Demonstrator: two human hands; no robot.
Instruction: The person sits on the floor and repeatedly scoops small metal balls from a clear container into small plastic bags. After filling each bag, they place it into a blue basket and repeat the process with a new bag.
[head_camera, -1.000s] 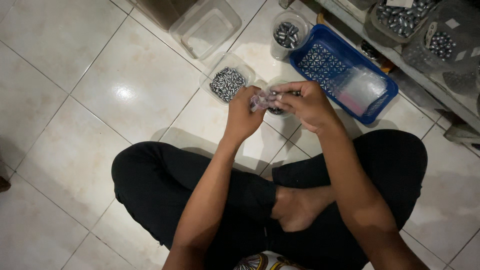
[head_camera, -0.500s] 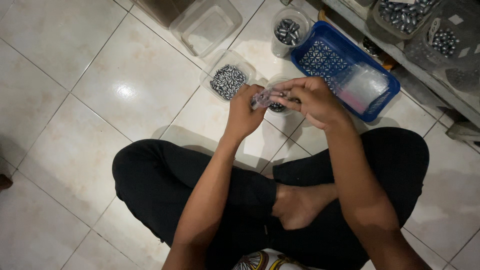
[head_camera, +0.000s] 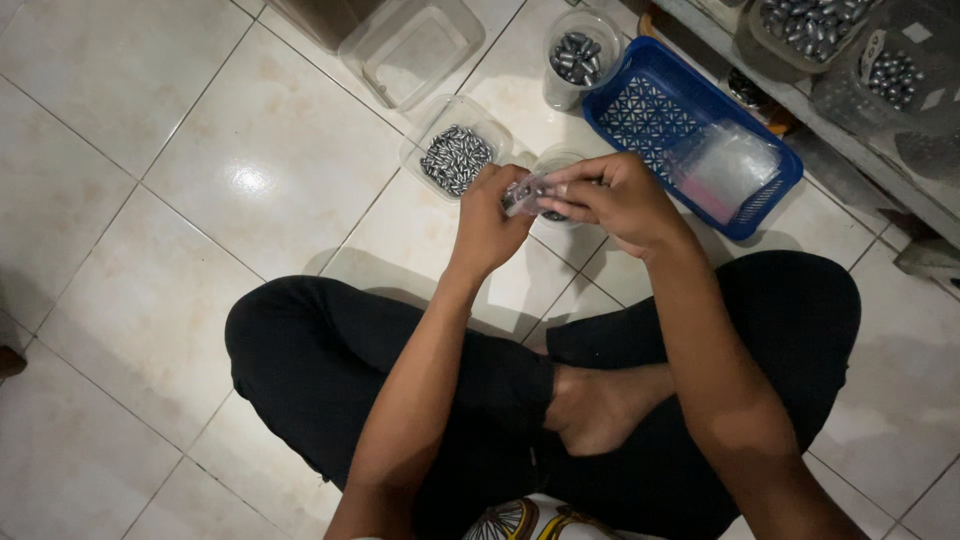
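Observation:
I sit cross-legged on a tiled floor. My left hand (head_camera: 487, 222) and my right hand (head_camera: 612, 198) are held together over a small round clear tub (head_camera: 556, 160), both pinching a small clear plastic bag (head_camera: 524, 194) between the fingertips. The tub under the hands holds small dark metal pieces, mostly hidden by my fingers. Just left of the hands stands a square clear tub of small grey metal pieces (head_camera: 456, 155).
A blue plastic basket (head_camera: 640, 110) with a stack of clear bags (head_camera: 726, 170) lies to the right. A clear jar of metal pieces (head_camera: 578, 55) and an empty clear tub (head_camera: 412, 48) stand farther back. A shelf (head_camera: 850, 110) with more tubs runs along the right.
Both hands have kept hold of the small bag and shifted slightly; the bag now looks more folded between the fingertips. The view has moved a little.

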